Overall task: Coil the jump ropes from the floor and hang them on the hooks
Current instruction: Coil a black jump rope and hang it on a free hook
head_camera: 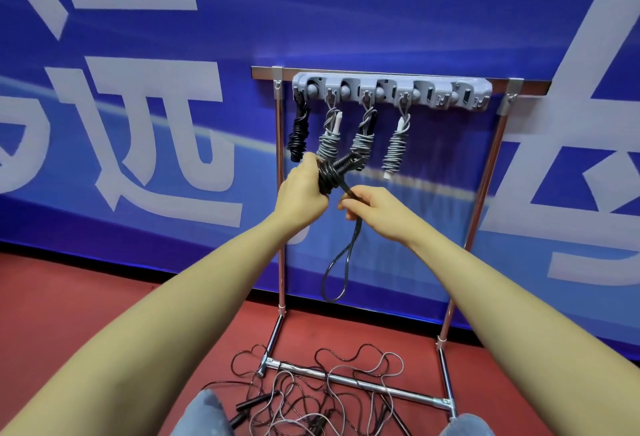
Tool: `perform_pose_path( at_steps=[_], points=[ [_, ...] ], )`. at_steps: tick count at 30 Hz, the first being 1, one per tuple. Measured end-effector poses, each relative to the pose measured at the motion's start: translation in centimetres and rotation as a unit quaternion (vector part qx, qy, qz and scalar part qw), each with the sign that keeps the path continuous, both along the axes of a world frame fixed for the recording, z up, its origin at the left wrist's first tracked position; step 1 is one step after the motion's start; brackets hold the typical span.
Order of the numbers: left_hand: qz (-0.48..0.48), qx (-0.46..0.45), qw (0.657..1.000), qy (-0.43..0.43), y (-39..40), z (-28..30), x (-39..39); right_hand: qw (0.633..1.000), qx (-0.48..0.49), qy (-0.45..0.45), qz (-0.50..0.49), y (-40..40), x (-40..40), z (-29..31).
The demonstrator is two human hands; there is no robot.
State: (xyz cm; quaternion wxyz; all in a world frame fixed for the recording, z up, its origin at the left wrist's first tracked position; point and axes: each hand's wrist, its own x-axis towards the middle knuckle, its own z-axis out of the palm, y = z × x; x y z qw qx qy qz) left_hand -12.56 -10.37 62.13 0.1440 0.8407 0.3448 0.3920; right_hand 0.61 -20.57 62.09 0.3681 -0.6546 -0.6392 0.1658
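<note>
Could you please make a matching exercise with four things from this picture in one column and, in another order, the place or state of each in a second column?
Things:
1. black coiled rope
2. black rope bundle
3. loose ropes
4. rightmost hook

Places or states:
A. tangled on the red floor
B. gripped in the left hand, its tail pinched by the right hand
C. bare, with nothing hanging on it
D. hanging at the left end of the grey hook rail

Pairs: 1-D, 2-B, 3-A, 4-C
</note>
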Motion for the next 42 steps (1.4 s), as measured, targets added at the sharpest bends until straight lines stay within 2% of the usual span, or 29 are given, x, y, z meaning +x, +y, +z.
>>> perform_pose_path(
  at_steps=[4,7,12,17,22,28,34,37,42],
  points=[
    [-0.058,0.041,0.997,0.033,0.4,0.8,-0.6,0.999,-0.029,-0.034,0.010,0.6,0.4,0.2],
    [-0.119,0.063,0.989,0.058,0.6,1.3,-1.2,0.995,-0.041,-0.093,0.000,1.3,1.1,0.0],
    [-0.180,0.117,0.969,0.120,0.8,2.1,-2.1,0.974,0.005,-0.224,-0.005,1.8,1.9,0.9],
    [-0.203,0.192,0.920,0.276,0.7,2.4,-2.3,0.912,0.061,-0.407,0.011,2.0,2.2,1.3],
    [-0.130,0.230,0.870,0.417,0.0,2.6,-1.9,0.839,0.105,-0.534,-0.006,2.5,1.3,1.1],
    [-0.059,0.212,0.849,0.481,-0.7,2.3,-1.4,0.784,0.034,-0.614,-0.081,2.5,0.2,1.2],
    [0.007,0.149,0.865,0.479,-0.9,0.8,-0.5,0.786,0.036,-0.609,-0.101,2.6,-0.6,0.6],
    [0.023,0.113,0.895,0.431,-0.7,-0.5,-0.2,0.814,0.097,-0.560,-0.121,2.4,-1.5,1.1],
    [0.037,0.046,0.943,0.327,-0.7,-1.9,0.5,0.869,0.068,-0.470,-0.141,2.1,-1.7,0.5]
  ],
)
